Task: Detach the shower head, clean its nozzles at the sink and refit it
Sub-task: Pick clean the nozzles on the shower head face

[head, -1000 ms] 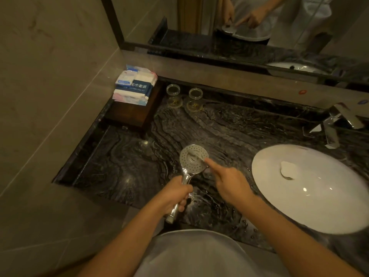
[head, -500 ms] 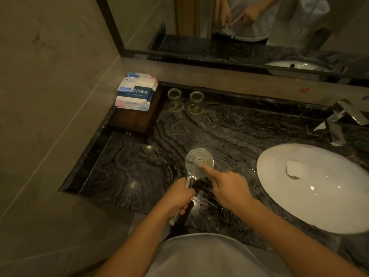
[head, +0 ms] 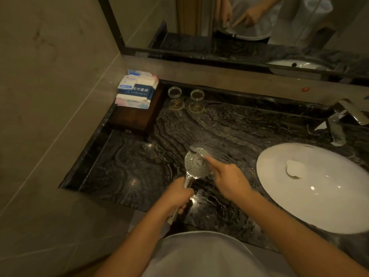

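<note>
Shower head [head: 196,163], face up over counter [head: 139,168]; left hand [head: 176,195] clenched round handle at 6 o'clock; right hand [head: 227,176] forefinger extended onto nozzles, remaining fingers curled, possibly pinching a blurred brush.

L hand [head: 176,194]: fist, gripping | R hand [head: 227,177]: index finger out, rest curled, pinching

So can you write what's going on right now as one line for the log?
step: cleaning nozzles | left hand: grips shower head handle | right hand: brush on nozzle face | place: over countertop, left of sink
</note>
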